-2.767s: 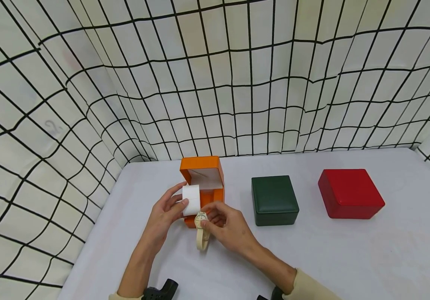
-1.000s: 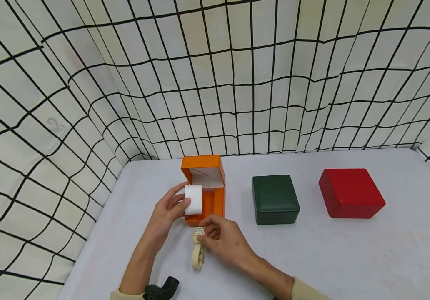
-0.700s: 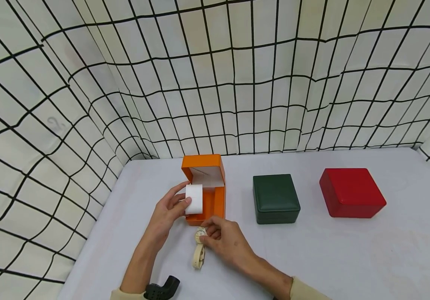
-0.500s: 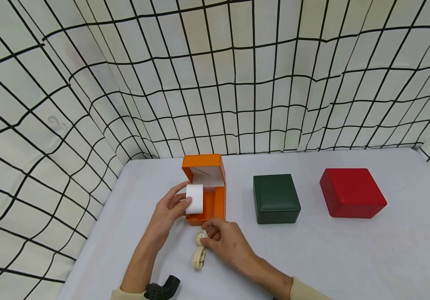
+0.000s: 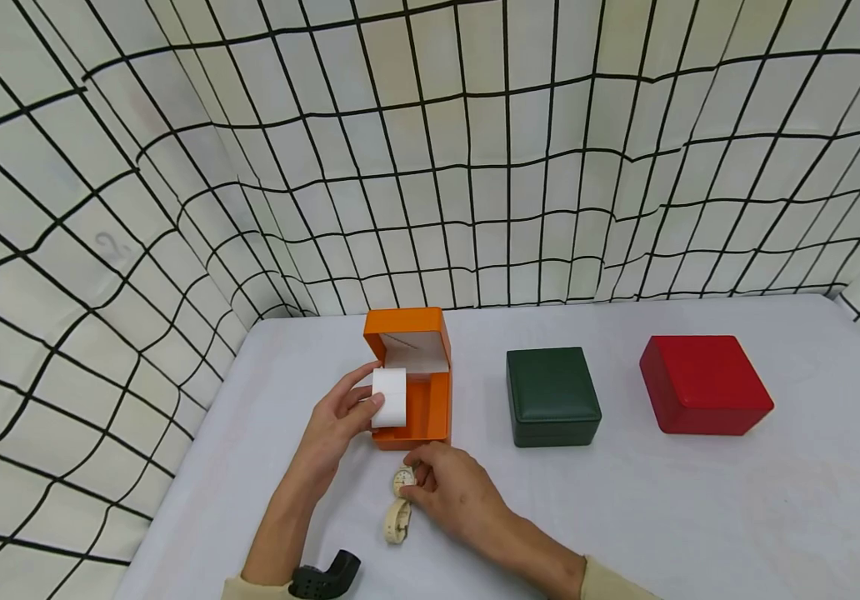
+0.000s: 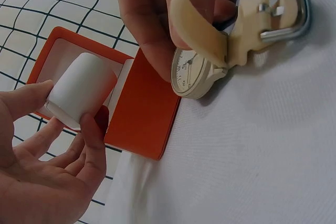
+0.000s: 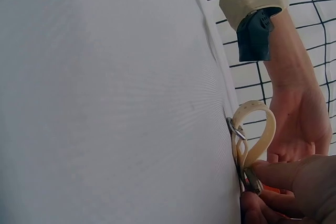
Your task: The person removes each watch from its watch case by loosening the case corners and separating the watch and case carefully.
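My left hand holds a white watch cushion between thumb and fingers, over the left part of an orange watch box with its lid raised. In the left wrist view the cushion looks like a smooth rounded roll with no strap around it. Just in front of the box, my right hand pinches a cream wristwatch by its round case. The watch's strap is buckled into a loop, and its dial shows in the left wrist view. In the right wrist view the strap appears beside the white cloth.
To the right stand a closed green box and a closed red box. All rest on a white-covered table. A black grid over white sheeting encloses the back and sides.
My right hand has drawn the watch back from beside the cushion to the table in front of the box. My left hand still holds the cushion almost in place.
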The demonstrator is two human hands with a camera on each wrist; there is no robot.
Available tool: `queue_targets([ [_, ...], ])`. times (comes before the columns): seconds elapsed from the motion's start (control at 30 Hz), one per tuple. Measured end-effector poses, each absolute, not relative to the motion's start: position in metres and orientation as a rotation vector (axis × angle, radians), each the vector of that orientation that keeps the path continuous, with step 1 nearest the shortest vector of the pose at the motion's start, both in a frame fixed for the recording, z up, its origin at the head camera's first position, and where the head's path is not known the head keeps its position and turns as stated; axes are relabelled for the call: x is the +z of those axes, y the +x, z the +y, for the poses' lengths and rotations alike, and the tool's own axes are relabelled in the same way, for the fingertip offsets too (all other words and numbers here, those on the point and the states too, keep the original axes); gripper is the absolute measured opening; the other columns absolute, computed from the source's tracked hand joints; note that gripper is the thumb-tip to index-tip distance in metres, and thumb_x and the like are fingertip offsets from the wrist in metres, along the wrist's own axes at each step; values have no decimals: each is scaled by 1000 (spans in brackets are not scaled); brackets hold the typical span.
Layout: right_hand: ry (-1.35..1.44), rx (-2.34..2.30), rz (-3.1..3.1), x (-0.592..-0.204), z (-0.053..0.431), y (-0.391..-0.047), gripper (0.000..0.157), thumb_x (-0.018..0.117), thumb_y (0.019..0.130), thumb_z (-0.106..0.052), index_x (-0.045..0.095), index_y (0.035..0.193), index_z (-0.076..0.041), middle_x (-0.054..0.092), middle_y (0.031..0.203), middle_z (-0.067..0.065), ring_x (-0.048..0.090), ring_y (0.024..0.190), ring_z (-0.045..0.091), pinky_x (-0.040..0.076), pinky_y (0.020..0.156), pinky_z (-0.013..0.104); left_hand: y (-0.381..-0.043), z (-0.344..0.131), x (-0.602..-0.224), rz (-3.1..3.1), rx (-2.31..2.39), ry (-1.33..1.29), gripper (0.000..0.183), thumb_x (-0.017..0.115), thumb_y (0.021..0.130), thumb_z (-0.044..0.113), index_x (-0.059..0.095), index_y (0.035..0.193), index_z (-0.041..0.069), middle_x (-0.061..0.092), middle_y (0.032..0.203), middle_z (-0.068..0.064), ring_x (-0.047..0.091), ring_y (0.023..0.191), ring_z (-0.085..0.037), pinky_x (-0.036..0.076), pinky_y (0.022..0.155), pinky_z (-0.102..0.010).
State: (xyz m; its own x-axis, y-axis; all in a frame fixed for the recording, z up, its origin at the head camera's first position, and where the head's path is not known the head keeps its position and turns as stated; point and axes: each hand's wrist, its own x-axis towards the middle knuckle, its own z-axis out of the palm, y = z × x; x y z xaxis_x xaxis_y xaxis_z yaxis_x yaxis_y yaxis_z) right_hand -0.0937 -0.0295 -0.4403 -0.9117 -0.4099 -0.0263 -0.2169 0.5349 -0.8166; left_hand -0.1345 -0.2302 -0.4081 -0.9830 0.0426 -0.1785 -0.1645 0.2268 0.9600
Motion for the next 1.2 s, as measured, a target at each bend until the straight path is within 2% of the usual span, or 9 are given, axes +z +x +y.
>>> queue_targets([
  [0.3, -591, -1168, 2685, -437, -30, -89, 32, 86, 86, -24, 78, 113, -9, 56, 81, -8, 48, 69, 2, 41, 58, 18, -135, -230, -410, 2326, 1848, -118, 56, 65, 104, 30, 46, 156, 27, 58, 149, -13, 60, 125, -23, 55, 94, -22],
  [0.87, -586, -1197, 2701, -436, -26, -90, 29, 86, 87, -25, 76, 111, -14, 57, 81, -11, 49, 68, 2, 42, 59, 18, -134, -230, -407, 2337, 1835, -94, 56, 65, 104, 31, 46, 156, 29, 58, 151, -15, 60, 125, -25, 54, 95, -22],
  [1.2, -619, -1314, 2694, -431, -22, -95, 25, 83, 90, -24, 75, 112, -14, 59, 83, -10, 51, 70, 2, 45, 61, 17, -132, -230, -404, 2291, 1926, -75, 58, 67, 103, 25, 44, 156, 26, 60, 149, -15, 66, 116, -15, 58, 94, -24],
])
